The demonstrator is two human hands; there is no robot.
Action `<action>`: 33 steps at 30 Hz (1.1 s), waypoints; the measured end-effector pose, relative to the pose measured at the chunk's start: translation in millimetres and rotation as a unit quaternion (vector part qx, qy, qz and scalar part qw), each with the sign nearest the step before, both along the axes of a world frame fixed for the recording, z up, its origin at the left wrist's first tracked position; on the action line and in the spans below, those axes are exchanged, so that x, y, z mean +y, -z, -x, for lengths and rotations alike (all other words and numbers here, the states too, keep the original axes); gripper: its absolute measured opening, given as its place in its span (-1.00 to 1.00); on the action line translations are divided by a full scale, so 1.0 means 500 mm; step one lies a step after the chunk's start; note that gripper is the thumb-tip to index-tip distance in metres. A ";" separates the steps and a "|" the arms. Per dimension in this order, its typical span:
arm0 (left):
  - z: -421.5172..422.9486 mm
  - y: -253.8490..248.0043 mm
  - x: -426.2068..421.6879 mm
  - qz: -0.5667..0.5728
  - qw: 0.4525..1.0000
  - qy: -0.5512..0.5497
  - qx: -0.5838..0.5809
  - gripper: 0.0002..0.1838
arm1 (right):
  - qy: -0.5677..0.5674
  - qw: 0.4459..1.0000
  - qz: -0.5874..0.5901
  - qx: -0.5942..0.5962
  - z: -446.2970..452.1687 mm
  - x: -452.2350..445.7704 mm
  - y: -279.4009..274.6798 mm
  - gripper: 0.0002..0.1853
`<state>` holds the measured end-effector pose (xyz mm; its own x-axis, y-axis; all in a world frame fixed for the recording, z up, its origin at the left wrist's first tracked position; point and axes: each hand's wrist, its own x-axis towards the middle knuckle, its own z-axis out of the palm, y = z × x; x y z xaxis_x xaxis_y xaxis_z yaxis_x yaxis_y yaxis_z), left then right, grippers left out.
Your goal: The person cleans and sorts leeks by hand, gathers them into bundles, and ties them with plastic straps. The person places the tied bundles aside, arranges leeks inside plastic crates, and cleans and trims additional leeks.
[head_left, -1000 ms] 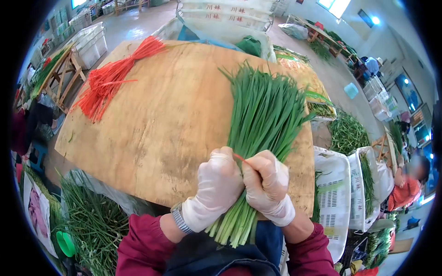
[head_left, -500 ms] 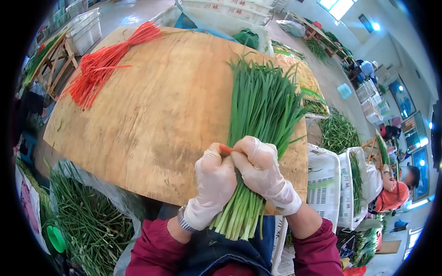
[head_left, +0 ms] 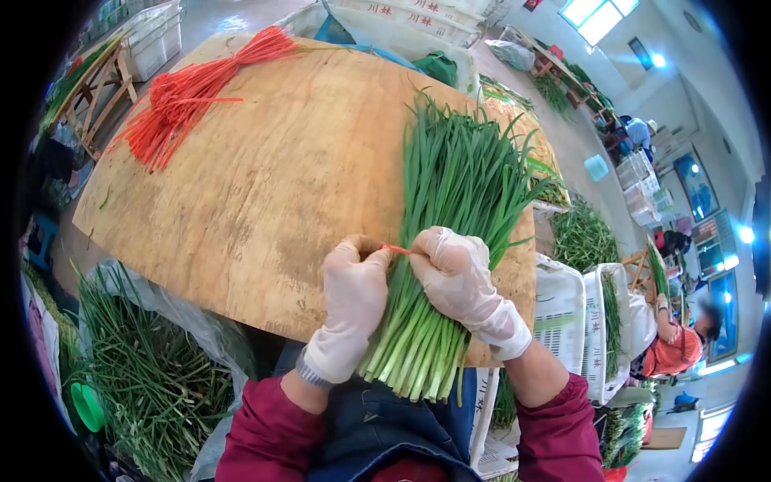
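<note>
A bundle of long green stalks [head_left: 466, 177] lies on the right part of the wooden board [head_left: 273, 193], its pale cut ends over the near edge. Across the bundle runs a short red tie [head_left: 395, 249]. My left hand [head_left: 353, 293], in a white glove, pinches the tie's left end at the bundle's left side. My right hand [head_left: 458, 277], also gloved, is closed on its other end, on top of the stalks. At the board's far left rests a pile of red ties [head_left: 189, 92].
A plastic-lined container of loose greens [head_left: 152, 377] stands at the lower left. White crates [head_left: 560, 309] are right of the board, and stacked crates [head_left: 409, 24] stand behind it. A co-worker in red [head_left: 675, 349] is at the far right.
My hands have moved slightly apart, and more of the red tie shows between them. The view has shifted, so the board and red pile appear higher.
</note>
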<state>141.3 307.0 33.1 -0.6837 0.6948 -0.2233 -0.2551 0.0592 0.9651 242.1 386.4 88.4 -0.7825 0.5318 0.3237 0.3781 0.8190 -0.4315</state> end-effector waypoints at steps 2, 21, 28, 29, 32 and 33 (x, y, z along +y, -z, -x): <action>0.012 -0.018 -0.006 -0.018 0.993 0.021 -0.118 -0.87 | -0.012 1.000 -0.001 -0.004 -0.001 0.000 -0.002 -0.91; 0.009 -0.027 -0.010 -0.066 0.968 0.001 -0.242 -0.80 | -0.070 0.988 -0.140 0.003 0.004 -0.010 -0.002 -0.85; -0.004 -0.019 -0.005 -0.052 0.984 -0.025 -0.169 -0.79 | -0.050 0.986 -0.161 -0.007 0.002 -0.016 0.000 -0.87; -0.005 -0.022 -0.006 -0.044 0.986 -0.025 -0.157 -0.79 | -0.052 0.985 -0.162 -0.009 0.002 -0.016 0.000 -0.88; -0.009 -0.027 -0.007 -0.028 0.991 -0.027 -0.126 -0.80 | -0.052 0.985 -0.163 -0.012 0.002 -0.016 0.000 -0.88; -0.011 -0.022 -0.005 -0.028 0.992 -0.029 -0.117 -0.80 | -0.051 0.985 -0.163 -0.012 0.002 -0.016 0.001 -0.89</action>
<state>147.0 304.3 43.9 -0.6571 0.6710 -0.3436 -0.4745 -0.0140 0.8802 241.3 378.3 88.1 -0.8365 0.3208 0.4443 0.2937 0.9469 -0.1308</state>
